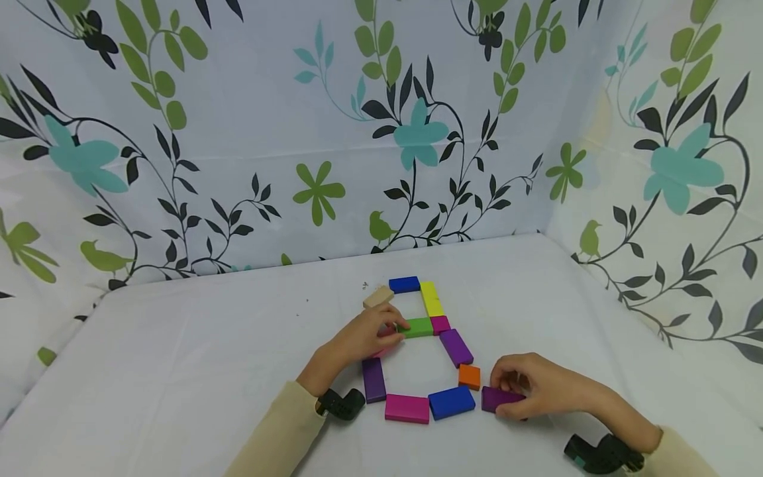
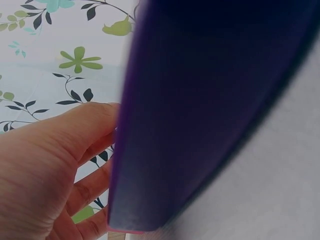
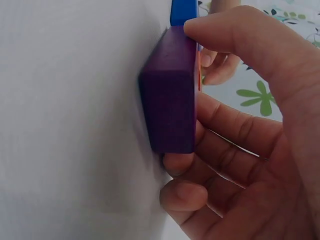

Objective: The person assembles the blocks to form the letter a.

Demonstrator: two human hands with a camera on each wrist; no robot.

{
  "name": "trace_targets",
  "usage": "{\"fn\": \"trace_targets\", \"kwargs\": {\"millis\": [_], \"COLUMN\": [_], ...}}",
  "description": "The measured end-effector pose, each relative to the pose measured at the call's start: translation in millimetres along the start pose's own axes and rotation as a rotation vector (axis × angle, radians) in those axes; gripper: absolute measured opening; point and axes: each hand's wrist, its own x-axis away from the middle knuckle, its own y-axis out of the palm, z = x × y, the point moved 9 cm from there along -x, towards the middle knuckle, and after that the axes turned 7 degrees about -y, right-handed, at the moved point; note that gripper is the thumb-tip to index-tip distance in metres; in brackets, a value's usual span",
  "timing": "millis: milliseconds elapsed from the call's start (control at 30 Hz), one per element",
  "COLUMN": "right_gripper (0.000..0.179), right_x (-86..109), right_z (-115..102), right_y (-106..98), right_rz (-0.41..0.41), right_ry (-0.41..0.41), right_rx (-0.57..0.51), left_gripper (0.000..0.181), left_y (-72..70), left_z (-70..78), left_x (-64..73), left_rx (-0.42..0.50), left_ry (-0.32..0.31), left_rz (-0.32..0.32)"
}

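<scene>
Coloured blocks lie in a two-loop outline on the white cloth. My left hand [image 1: 366,333] reaches over the left side, its thumb and index finger pinching the left end of a green block [image 1: 420,326]. A pink block [image 1: 387,348] lies partly hidden under that hand. In the left wrist view, a dark purple block [image 2: 200,100] fills the foreground and hides the fingertips. My right hand [image 1: 536,387] pinches a purple block [image 1: 499,399] between thumb and fingers, at the lower right of the outline; the right wrist view shows its purple end [image 3: 170,110] close to the cloth.
The outline also has a blue block [image 1: 405,285], yellow blocks [image 1: 432,299], a small magenta block [image 1: 440,324], a purple block [image 1: 456,347], an orange block [image 1: 469,376], a lower blue block [image 1: 452,402], a magenta block [image 1: 407,409] and a tan block [image 1: 378,296]. Patterned curtains [image 1: 238,132] stand behind.
</scene>
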Motion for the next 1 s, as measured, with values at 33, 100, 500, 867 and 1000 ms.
{"fn": "trace_targets", "kwargs": {"millis": [33, 100, 500, 867, 1000], "right_gripper": [0.018, 0.018, 0.020, 0.021, 0.021], "right_x": [0.0, -0.2, 0.5, 1.5, 1.5], "right_z": [0, 0, 2, 3, 4], "right_y": [-1, -3, -10, -14, -14], "right_rz": [0.005, 0.015, 0.091, 0.146, 0.145], "right_ry": [0.000, 0.000, 0.030, 0.030, 0.030], "right_rx": [0.003, 0.014, 0.093, 0.179, 0.192], "left_gripper": [0.020, 0.020, 0.021, 0.020, 0.020], "left_y": [-0.1, -0.3, -0.3, -0.1, -0.3], "left_z": [-0.1, 0.2, -1.4, -0.5, -0.5], "left_x": [-0.1, -0.1, -0.1, 0.6, 0.7], "left_rx": [0.001, -0.001, 0.007, -0.008, -0.021], "left_ry": [-0.004, -0.009, -0.007, 0.008, 0.015], "left_rz": [-0.001, -0.001, -0.001, 0.006, 0.012]}}
